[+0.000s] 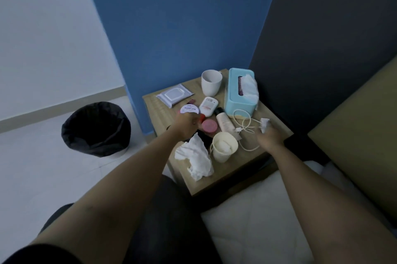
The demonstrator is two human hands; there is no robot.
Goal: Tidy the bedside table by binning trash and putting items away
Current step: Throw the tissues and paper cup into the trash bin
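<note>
Left hand [186, 125] clamped on round white lid [189, 109] mid-table; right hand [269, 137] pinching small tissue wad [265, 127] near charger cable [245, 126]. Black bin [96, 128] on floor, far left.

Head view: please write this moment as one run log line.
left hand: grips round labelled lid | right hand: grips small crumpled tissue | bin: left of table

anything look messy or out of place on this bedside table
Yes. A crumpled tissue lies loose at the table's near edge, another is stuffed inside the cream cup, and a white charging cable sprawls untidily beside the tissue box.
</note>
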